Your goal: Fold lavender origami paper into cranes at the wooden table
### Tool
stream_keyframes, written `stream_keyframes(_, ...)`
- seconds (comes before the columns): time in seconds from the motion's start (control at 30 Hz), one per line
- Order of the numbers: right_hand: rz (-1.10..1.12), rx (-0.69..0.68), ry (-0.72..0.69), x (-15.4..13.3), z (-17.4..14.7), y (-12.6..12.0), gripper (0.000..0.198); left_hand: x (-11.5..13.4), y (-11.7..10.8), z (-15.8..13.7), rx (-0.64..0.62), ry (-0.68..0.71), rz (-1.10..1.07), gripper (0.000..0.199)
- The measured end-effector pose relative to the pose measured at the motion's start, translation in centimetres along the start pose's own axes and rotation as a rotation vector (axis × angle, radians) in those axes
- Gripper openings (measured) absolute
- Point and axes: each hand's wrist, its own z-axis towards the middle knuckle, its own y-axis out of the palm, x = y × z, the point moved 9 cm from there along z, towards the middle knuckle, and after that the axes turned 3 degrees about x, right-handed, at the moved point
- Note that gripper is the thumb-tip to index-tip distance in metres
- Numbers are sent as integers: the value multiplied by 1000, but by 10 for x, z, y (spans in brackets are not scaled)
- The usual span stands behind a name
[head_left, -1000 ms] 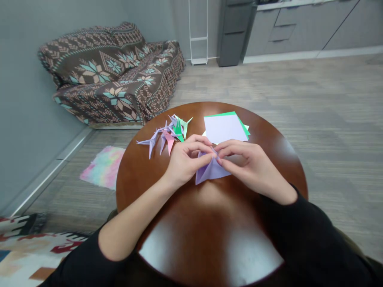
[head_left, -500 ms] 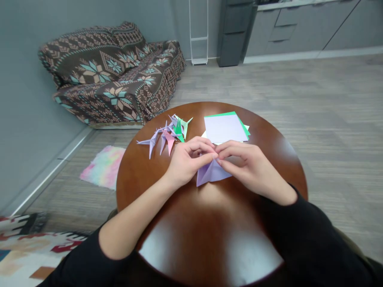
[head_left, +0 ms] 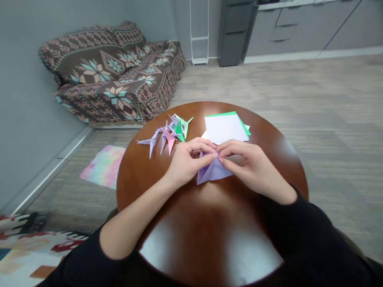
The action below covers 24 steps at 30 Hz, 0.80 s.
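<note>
A partly folded sheet of purple origami paper (head_left: 214,171) is pinched between both hands just above the table, its creased lower part fanning out below the fingers. My left hand (head_left: 190,157) grips its upper left side with thumb and fingertips. On the upper right, my right hand (head_left: 243,159) pinches it the same way, the two sets of fingertips almost meeting. The fingers hide the paper's top. Beyond my left hand lies a cluster of folded paper cranes (head_left: 169,133) in purple, pink and green. Behind the hands rests a stack of square paper (head_left: 226,127), with a pale sheet on top.
The round brown wooden table (head_left: 209,231) has a glossy surface. Past it on the left stands a sofa (head_left: 119,79) under a patterned cover. A pastel fluffy mat (head_left: 104,167) lies on the floor, and grey cabinets (head_left: 287,32) line the back.
Both hands keep their pinch on the purple paper. The fingertips have shifted very slightly apart; otherwise little differs.
</note>
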Motion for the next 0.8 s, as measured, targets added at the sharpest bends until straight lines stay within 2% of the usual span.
stream_keyframes(0.1, 13, -15, 14, 0, 0, 1, 14, 1, -1, 0, 10, 12, 9, 2)
stream_keyframes(0.3, 60, -3, 153, 7, -3, 2, 13, 3, -9, 1, 92, 30, 25, 5)
stream_keyframes(0.57, 63, 206, 78, 6, -5, -9, 9, 1, -3, -2, 39, -15, -58, 13)
stream_keyframes(0.8, -36, 226, 19, 1, -5, -11, 3, 10, -2, -4, 35, 23, -26, 15)
